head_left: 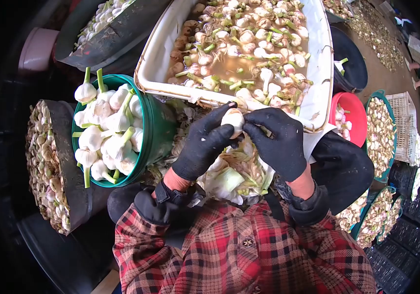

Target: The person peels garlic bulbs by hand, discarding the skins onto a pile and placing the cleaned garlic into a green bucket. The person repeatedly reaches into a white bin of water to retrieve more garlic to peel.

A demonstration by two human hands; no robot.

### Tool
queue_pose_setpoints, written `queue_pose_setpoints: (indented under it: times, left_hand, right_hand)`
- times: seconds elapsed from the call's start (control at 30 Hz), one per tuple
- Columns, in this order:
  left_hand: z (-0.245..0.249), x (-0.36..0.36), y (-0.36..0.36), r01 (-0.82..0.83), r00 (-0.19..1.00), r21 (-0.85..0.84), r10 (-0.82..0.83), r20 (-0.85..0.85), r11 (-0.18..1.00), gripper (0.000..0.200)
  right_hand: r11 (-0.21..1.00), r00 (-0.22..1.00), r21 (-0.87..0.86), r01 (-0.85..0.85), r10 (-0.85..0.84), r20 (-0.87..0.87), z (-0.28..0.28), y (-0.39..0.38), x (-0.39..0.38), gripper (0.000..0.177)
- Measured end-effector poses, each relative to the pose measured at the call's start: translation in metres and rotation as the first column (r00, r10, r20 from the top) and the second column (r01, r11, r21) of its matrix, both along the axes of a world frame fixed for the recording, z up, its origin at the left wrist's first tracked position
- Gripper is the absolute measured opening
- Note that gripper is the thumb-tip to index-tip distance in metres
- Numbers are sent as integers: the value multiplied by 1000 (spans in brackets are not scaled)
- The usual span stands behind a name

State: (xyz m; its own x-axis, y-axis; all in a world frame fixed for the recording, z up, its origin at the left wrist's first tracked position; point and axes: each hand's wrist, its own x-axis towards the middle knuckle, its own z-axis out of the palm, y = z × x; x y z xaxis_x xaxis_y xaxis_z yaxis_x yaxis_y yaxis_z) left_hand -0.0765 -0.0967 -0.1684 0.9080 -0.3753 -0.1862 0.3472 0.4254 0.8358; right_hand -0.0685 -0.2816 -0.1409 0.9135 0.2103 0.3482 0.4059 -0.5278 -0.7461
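Both my hands wear black gloves and meet in front of my chest, near the tub's front rim. A pale, round garlic bulb (233, 122) sits between the thumb and fingers of my left hand (201, 147). Against the bulb's right side, the fingertips of my right hand (279, 141) are pinched together; any bit of skin between them is too small to make out. Below the hands, a heap of loose garlic skins and leaves (232, 174) lies in my lap.
Ahead stands a white tub (146, 73) of brownish water with garlic bulbs floating. A green bucket (158, 130) heaped with clean, stemmed garlic is at my left, beside a dark tipped container (80, 161) of garlic. To the right are a red bucket (354, 110) and a pale plastic crate (402, 125).
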Motion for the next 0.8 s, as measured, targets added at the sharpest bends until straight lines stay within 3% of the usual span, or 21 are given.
queue_pose_setpoints:
  times: [0.03, 0.1, 0.17, 0.23, 0.3, 0.37, 0.47, 0.5, 0.57, 0.7, 0.77, 0.8]
  left_hand:
    - [0, 0, -1, -2, 1000, 0, 2, -3, 1000, 56]
    - [2, -1, -3, 14, 998, 231, -29, 62, 973, 59]
    - [3, 0, 0, 16, 997, 224, -31, 65, 974, 53]
    - [8, 2, 6, 223, 971, 432, -237, -22, 874, 48]
    - [10, 1, 4, 207, 972, 464, -234, 1, 861, 45]
    - [-3, -6, 4, 43, 921, 533, -240, 306, 845, 48]
    - [4, -8, 4, -7, 861, 582, -291, 417, 813, 45]
    - [6, -8, 5, -7, 860, 581, -291, 419, 814, 45]
    - [9, -5, 9, 103, 888, 726, -392, 242, 680, 50]
    - [-8, -9, 0, 62, 929, 633, -276, 245, 771, 49]
    - [-17, -10, -4, 27, 961, 713, -214, 174, 701, 42]
    - [-18, -12, -4, 27, 961, 714, -215, 176, 700, 42]
  right_hand:
    - [999, 1000, -34, 4, -3, 20, -2, 1, -1, 15]
    - [998, 997, -56, 18, -14, 71, -6, 3, -3, 12]
    - [989, 986, -148, 25, 0, 165, -10, 4, -4, 11]
    - [989, 988, -146, -1, 23, 152, -13, 2, -6, 10]
    - [989, 989, -143, -28, 48, 138, -18, 2, -7, 10]
    - [1000, 996, -23, -20, 18, -91, -26, 1, -9, 8]
    - [995, 979, 96, -13, 32, -200, -33, -3, -11, 6]
    - [995, 979, 94, -12, 31, -199, -29, -4, -13, 6]
    - [970, 892, 235, 68, 47, -450, -18, -4, -14, 5]
    - [956, 918, 290, 47, 73, -389, -19, -4, -21, 7]
    - [995, 972, 96, 33, -9, -233, -26, -2, -25, 7]
    - [995, 973, 97, 34, -10, -231, -29, -1, -26, 7]
